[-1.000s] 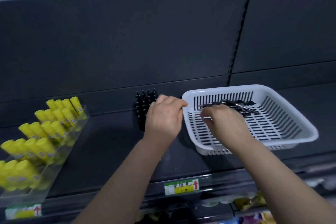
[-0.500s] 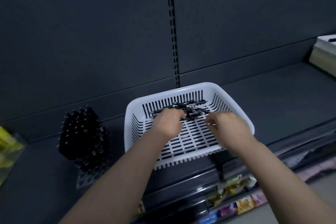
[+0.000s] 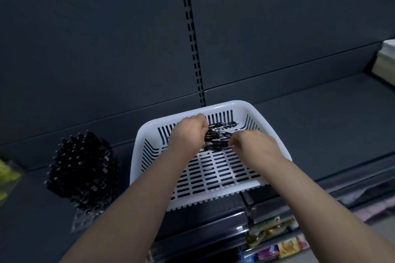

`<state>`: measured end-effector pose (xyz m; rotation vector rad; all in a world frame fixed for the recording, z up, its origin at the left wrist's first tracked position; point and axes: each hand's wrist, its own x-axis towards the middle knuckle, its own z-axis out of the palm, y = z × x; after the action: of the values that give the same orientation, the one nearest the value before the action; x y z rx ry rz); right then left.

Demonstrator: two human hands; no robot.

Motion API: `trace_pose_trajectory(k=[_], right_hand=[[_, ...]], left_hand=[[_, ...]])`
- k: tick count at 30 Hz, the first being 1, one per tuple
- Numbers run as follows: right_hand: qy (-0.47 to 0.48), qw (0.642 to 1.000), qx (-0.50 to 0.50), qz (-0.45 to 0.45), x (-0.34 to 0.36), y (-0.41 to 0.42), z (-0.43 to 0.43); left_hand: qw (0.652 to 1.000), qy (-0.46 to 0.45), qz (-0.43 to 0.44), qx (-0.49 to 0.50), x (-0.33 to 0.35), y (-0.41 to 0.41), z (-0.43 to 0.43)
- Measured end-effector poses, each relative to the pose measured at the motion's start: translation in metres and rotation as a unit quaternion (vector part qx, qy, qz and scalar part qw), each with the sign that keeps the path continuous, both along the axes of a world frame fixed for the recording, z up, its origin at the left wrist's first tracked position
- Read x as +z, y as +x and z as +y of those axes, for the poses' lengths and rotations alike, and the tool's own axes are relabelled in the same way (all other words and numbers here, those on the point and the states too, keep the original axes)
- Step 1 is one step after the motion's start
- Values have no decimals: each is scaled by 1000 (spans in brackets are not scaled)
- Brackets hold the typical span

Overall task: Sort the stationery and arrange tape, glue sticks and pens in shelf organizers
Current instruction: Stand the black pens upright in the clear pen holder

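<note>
In a white basket [image 3: 224, 105], the left hand [image 3: 189, 132] and right hand [image 3: 255, 145] each curl their grip round loose black pens [image 3: 215, 136] near its far wall. Left of the basket, a pen organizer [image 3: 81, 168] looks nearly full; these pens remain to be placed.

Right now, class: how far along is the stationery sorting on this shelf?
Looks done: a black pen organizer stands packed left of the white basket, and yellow items, probably glue sticks, show blurred at the left edge. In hand: the left hand grips the loose pens in the basket while the right hand pinches their ends. Left: moving those pens to the organizer.
</note>
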<state>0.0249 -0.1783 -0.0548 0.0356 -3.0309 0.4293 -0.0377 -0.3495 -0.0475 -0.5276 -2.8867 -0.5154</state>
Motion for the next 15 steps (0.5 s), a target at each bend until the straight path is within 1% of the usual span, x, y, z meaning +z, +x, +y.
trace_pose_trajectory(k=[2,5,11,13,15], right_hand=[[27,999,-15,-8,3,-11,-5],[43,998,-42,4,6,-20,-5],[33,998,-58,16,-3,-12,13],[22,998,-54,22,-4,-12,11],[25,998,-48,25,-3,-12,7]], left_hand=[[999,2,-48,-15,4,2,2],[994,-32,-102,-27,-4,6,8],[981,-110,-156,-45,-18,4,7],[976,-144,-154,-53,-15,4,9],[978,-143,-141,-55,-13,5,10]])
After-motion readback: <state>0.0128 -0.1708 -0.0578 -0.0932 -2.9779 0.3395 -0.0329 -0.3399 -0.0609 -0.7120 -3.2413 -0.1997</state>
